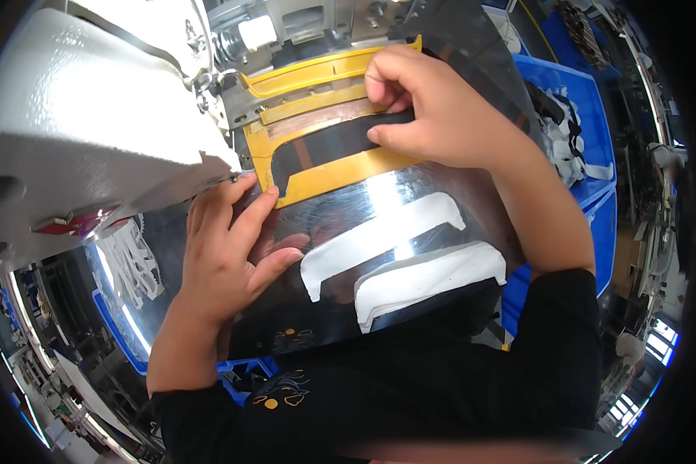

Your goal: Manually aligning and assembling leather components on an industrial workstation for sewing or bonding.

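Observation:
A yellow sewing template (pixel 325 182) with a long cut-out lies at the machine's work area, and dark material shows through the cut-out. My left hand (pixel 228 251) is open, its fingers stretched toward the template's near left corner, index fingertip touching it. Over the template's right part is my right hand (pixel 433 108). Its fingers are bent down at the yellow strip, while the thumb stands apart over the dark cut-out; nothing shows between them. A raised yellow flap (pixel 325 69) runs along the far side. Nearer me lie a white curved piece (pixel 379 240) and a stack of similar white pieces (pixel 433 282).
The white sewing machine head (pixel 93 116) fills the upper left, close to my left hand. Blue bins (pixel 595 116) with black and white pieces stand at the right. More white pieces (pixel 131 259) lie at the left. The tabletop (pixel 325 220) is shiny metal.

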{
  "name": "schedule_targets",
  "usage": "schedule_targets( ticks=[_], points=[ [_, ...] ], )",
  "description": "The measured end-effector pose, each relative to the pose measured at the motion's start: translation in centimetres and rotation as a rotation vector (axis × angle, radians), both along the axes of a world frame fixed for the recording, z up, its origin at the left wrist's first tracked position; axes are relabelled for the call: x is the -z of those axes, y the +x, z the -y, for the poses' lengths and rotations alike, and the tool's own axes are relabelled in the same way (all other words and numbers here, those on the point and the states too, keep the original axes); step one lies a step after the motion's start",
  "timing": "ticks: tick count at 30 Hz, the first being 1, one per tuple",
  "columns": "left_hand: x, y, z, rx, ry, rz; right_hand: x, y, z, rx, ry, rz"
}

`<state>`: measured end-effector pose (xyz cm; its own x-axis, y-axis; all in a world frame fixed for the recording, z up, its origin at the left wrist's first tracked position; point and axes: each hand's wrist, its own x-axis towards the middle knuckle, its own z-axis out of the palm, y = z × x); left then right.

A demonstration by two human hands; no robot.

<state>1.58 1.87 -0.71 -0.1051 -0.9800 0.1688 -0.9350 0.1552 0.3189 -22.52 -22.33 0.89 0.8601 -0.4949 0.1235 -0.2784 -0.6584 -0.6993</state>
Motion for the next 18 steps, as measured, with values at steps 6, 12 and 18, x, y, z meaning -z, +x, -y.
schedule_targets(
  ticks=[6, 12, 18],
  points=[
    [0.1, -0.1, 0.0, -0.008, 0.011, -0.019, -0.3, -0.2, 0.0, -0.038, -0.02, -0.052],
    [0.2, -0.2, 0.1, -0.017, 0.003, -0.045, -0.5, -0.6, 0.3, 0.008, -0.033, -0.07],
    [0.4, -0.1, -0.2, -0.028, -0.006, -0.054, -2.2, -2.2, 1.4, 0.007, 0.046, -0.293]
  ],
)
